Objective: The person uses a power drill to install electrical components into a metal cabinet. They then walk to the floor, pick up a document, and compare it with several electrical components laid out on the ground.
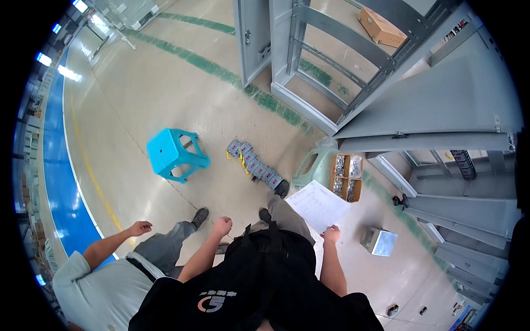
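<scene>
My right hand (331, 234) pinches the near edge of a large white paper sheet (316, 205) with faint printed lines. The sheet hangs out in front of me and hides part of what lies beneath. My left hand (223, 226) is curled closed at my left side, with nothing visible in it. Ahead on the floor lies a staggered row of grey electrical components (255, 164) with yellow wires. Its near end is by my shoe. A divided cardboard box (346, 179) of small metal hardware sits beyond the paper, beside a pale green plastic stool (307, 165).
A co-worker (105, 287) stands close on my left. A turquoise stool (171, 154) stands ahead left. Open grey metal cabinets (430, 99) line the far right, with a power drill (401, 201) beside them. A metal box (379, 241) sits right; a carton (382, 27) lies behind the cabinet frame.
</scene>
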